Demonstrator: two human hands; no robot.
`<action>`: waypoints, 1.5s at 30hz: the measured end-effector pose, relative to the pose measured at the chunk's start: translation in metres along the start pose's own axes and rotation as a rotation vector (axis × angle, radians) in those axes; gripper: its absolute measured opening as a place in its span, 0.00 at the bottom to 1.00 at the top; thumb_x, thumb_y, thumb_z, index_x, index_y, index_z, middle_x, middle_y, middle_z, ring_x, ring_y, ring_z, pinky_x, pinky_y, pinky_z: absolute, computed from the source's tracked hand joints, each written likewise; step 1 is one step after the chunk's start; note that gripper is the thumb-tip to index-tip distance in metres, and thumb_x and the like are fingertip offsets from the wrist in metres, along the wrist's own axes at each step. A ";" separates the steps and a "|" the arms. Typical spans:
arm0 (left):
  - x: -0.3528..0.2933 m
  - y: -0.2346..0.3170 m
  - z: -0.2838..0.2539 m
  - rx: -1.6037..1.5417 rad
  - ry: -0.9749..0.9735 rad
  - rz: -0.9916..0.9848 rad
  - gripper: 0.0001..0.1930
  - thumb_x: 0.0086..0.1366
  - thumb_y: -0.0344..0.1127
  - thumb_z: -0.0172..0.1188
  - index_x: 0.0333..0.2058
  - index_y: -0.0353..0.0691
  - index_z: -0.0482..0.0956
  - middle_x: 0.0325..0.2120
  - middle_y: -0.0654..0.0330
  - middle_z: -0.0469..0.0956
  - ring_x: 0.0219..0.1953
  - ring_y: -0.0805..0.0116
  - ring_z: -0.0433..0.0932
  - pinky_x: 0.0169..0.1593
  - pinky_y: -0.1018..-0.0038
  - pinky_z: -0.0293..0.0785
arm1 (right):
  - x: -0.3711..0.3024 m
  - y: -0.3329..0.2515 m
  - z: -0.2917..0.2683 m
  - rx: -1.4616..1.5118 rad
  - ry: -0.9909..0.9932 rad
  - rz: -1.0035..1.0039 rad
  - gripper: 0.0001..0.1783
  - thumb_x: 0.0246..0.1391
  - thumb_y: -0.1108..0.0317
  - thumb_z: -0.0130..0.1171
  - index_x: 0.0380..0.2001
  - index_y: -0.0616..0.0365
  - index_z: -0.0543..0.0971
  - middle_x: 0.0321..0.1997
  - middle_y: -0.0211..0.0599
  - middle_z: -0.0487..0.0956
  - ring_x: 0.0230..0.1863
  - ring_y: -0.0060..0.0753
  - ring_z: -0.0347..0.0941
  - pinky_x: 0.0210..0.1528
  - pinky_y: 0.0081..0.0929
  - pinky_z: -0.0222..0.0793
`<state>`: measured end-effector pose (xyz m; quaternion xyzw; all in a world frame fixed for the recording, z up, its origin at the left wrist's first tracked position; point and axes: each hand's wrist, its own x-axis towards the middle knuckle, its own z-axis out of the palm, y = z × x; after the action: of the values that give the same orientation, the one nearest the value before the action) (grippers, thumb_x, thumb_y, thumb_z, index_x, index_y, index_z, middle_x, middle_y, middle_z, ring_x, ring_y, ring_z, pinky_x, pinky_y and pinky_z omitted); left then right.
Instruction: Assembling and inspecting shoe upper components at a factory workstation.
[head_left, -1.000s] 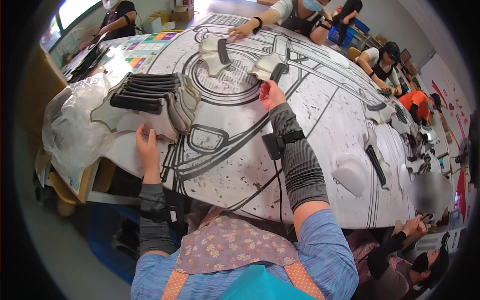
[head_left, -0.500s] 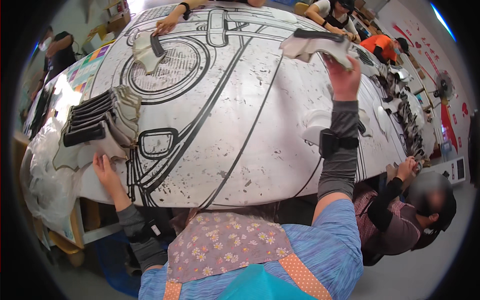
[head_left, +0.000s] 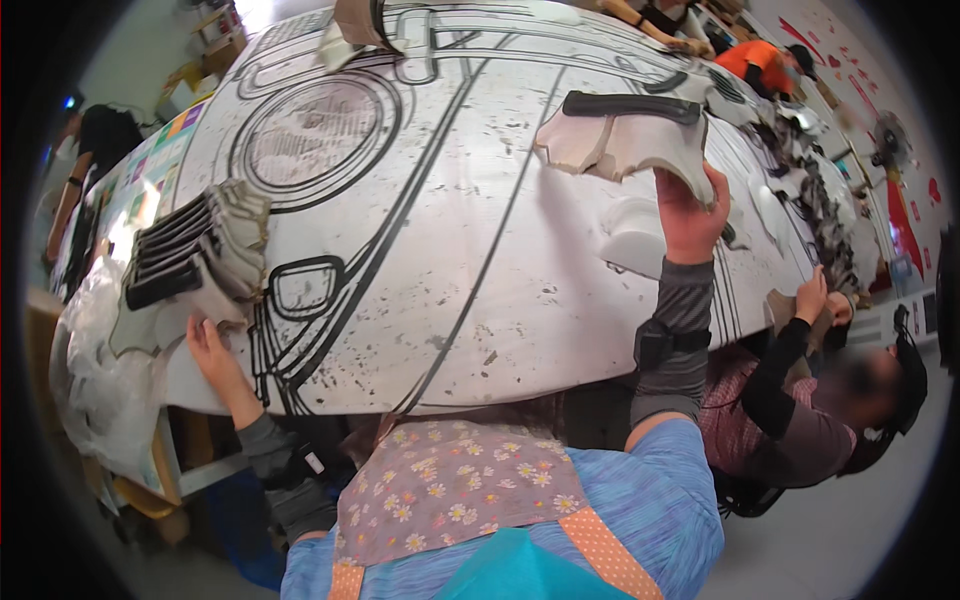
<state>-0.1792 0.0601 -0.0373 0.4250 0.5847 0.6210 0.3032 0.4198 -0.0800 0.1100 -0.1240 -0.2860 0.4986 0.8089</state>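
My right hand [head_left: 690,218] is raised over the right side of the table, closed on the lower right edge of a pale piece with a dark padded band [head_left: 620,140], which looks like a shoe upper. It is held spread out, band at the top. On the left, a stack of similar pale pieces with dark bands [head_left: 200,245] lies fanned out in overlapping rows. My left hand [head_left: 218,360] rests at the near edge of that stack, fingers stretched out and touching or nearly touching the lowest piece.
The white table [head_left: 450,330] carries black line drawings. White curved shapes [head_left: 635,235] lie beneath my right hand. A plastic bag [head_left: 105,370] hangs at the left edge. A co-worker [head_left: 800,400] sits close on my right; more dark pieces [head_left: 825,220] line the right side.
My right hand has come nearer and down with the pale piece, which now faces me more fully. Across the table, another person's piece has moved farther off. My left hand stays by the stack.
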 end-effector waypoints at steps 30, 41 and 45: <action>-0.006 0.010 -0.002 0.057 0.114 0.188 0.21 0.65 0.34 0.52 0.55 0.36 0.63 0.51 0.51 0.68 0.48 0.64 0.70 0.52 0.74 0.65 | -0.046 0.082 -0.022 -1.654 0.018 0.492 0.10 0.51 0.66 0.56 0.31 0.62 0.74 0.25 0.32 0.75 0.26 0.23 0.70 0.30 0.22 0.66; -0.025 0.031 0.011 0.120 0.159 0.364 0.14 0.68 0.34 0.47 0.48 0.34 0.71 0.33 0.59 0.76 0.34 0.73 0.72 0.41 0.79 0.69 | -0.103 -0.009 -0.056 -2.378 0.512 0.149 0.25 0.37 0.62 0.69 0.37 0.61 0.70 0.40 0.47 0.71 0.43 0.51 0.67 0.45 0.40 0.64; -0.024 0.031 0.011 0.103 0.143 0.356 0.13 0.68 0.33 0.48 0.47 0.34 0.73 0.30 0.61 0.75 0.29 0.76 0.69 0.37 0.80 0.67 | -0.113 -0.016 -0.063 -2.356 0.518 0.058 0.26 0.35 0.62 0.69 0.37 0.62 0.70 0.39 0.47 0.71 0.43 0.51 0.67 0.45 0.40 0.64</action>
<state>-0.1551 0.0404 -0.0115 0.4914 0.5515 0.6625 0.1243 0.4304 -0.1811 0.0287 -0.8885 -0.3918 -0.0900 0.2213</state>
